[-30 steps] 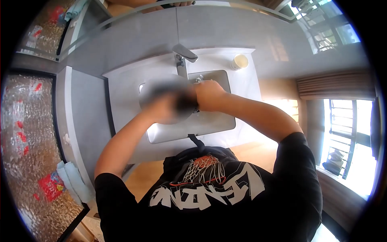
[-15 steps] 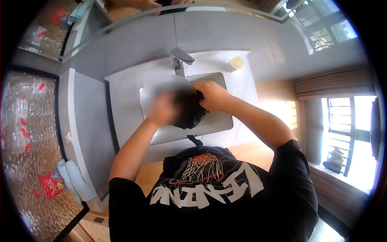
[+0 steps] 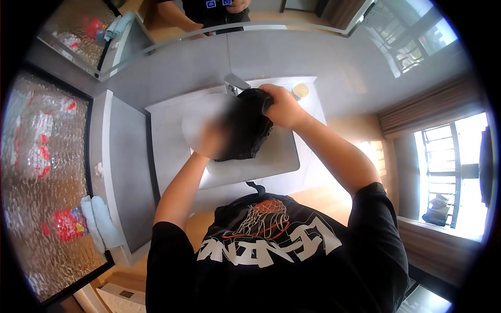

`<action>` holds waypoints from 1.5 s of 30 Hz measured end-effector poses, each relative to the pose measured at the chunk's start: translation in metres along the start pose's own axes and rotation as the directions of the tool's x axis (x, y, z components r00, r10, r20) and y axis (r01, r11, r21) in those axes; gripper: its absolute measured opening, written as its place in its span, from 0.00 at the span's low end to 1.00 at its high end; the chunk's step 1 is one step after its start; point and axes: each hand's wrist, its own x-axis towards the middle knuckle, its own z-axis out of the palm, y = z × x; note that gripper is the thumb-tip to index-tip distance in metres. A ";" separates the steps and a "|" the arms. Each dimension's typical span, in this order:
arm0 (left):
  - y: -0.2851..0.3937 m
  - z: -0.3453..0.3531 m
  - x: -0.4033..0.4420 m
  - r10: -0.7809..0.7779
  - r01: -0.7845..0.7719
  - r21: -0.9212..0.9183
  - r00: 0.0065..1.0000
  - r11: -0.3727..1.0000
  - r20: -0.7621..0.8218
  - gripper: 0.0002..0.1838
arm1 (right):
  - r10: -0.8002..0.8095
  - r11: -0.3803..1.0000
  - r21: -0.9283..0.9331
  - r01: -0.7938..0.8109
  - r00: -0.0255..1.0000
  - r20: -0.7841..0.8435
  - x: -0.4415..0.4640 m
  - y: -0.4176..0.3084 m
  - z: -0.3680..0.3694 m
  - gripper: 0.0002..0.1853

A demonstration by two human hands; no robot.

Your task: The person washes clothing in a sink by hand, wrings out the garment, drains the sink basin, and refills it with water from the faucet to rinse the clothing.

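Over the sink (image 3: 279,164), your right hand (image 3: 282,108) curls tight on the black item's (image 3: 249,125) edge, your left hand (image 3: 211,138) blurs against it, grip can't tell, so best steady both sides above the basin.

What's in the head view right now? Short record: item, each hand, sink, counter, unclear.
item: black, pliable-looking article, held up over the sink
right hand: grip closed on the article's upper right edge
left hand: at its left side; blurred, hold unclear
sink: set in the pale counter, faucet behind
counter: cup right of the faucet
unclear: what the article is
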 end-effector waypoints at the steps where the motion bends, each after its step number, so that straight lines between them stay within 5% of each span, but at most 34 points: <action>1: -0.001 0.003 -0.003 -0.002 0.004 0.167 1.000 0.986 -0.012 0.12 | 0.017 1.000 0.010 -0.017 1.000 -0.011 0.000 -0.002 0.000 0.17; 4: -0.001 0.018 -0.002 -0.399 0.387 -0.178 0.916 0.905 -0.038 0.10 | 0.046 0.998 -0.033 -0.046 0.999 -0.009 -0.001 0.001 0.004 0.16; 6: -0.002 0.027 -0.006 -0.570 0.522 -0.543 0.817 0.658 0.095 0.17 | 0.028 0.987 -0.159 -0.022 0.999 0.036 -0.002 0.017 0.004 0.17; 8: -0.008 0.032 -0.008 -0.597 0.581 -0.740 0.741 0.341 0.307 0.19 | 0.021 0.957 -0.291 0.014 0.993 0.116 -0.007 0.034 0.008 0.20; 13: 0.010 0.008 -0.005 -0.300 0.292 -0.904 0.933 0.313 0.198 0.12 | 0.107 0.931 -0.363 -0.044 0.982 0.155 -0.033 0.104 0.017 0.23; 15: 0.033 0.008 -0.010 -0.338 0.296 -0.885 0.925 0.361 0.171 0.09 | 0.213 0.912 -0.385 -0.141 0.965 0.151 -0.043 0.124 0.020 0.25; 19: 0.062 0.010 -0.019 -0.264 0.309 -0.808 0.944 0.502 0.197 0.07 | 0.193 0.918 -0.388 -0.083 0.948 0.255 -0.048 0.140 0.028 0.26; 21: 0.054 0.015 -0.015 -0.122 0.236 -0.739 0.971 0.631 0.206 0.08 | 0.210 0.960 -0.243 -0.136 0.927 0.312 -0.042 0.136 0.030 0.23; 25: 0.063 0.017 0.003 0.037 0.014 -0.737 0.998 0.675 0.053 0.08 | 0.245 0.964 -0.001 -0.266 0.887 0.391 -0.025 0.116 0.027 0.18; 29: 0.078 0.005 0.014 -0.111 0.205 -0.645 0.977 0.736 0.183 0.15 | 0.035 0.895 0.383 -0.227 0.894 0.447 -0.015 0.125 0.007 0.23; 33: 0.036 0.020 0.006 -0.193 0.257 -0.280 0.953 0.925 0.235 0.26 | -0.244 0.827 0.555 -0.082 0.839 0.487 -0.001 0.192 -0.009 0.34; 34: 0.005 0.031 0.004 -0.284 0.312 -0.182 0.944 0.932 0.166 0.29 | -0.222 0.802 0.583 -0.130 0.841 0.493 -0.006 0.173 -0.012 0.36; 36: -0.110 0.061 0.003 -0.375 0.372 0.048 0.925 0.927 0.069 0.20 | -0.175 0.740 0.635 -0.223 0.847 0.502 -0.022 0.114 -0.019 0.40; 37: -0.128 0.068 -0.005 -0.451 0.440 0.104 0.882 0.892 0.136 0.18 | -0.149 0.705 0.657 -0.269 0.849 0.507 -0.030 0.089 -0.022 0.42; 38: -0.140 0.074 -0.012 -0.521 0.496 0.163 0.830 0.853 0.199 0.20 | -0.123 0.669 0.676 -0.310 0.851 0.511 -0.033 0.076 -0.023 0.44; 42: -0.175 0.134 -0.018 -0.607 0.614 0.158 0.789 0.774 -0.096 0.28 | -0.045 0.707 0.645 -0.289 0.892 0.450 -0.042 0.082 -0.029 0.40; 44: -0.140 0.135 -0.021 -0.590 0.637 0.233 0.770 0.735 -0.241 0.30 | 0.002 0.734 0.619 -0.279 0.912 0.409 -0.050 0.088 -0.034 0.38; 45: -0.141 0.138 -0.018 -0.614 0.660 0.208 0.750 0.722 -0.247 0.22 | 0.020 0.750 0.603 -0.271 0.921 0.388 -0.053 0.093 -0.038 0.37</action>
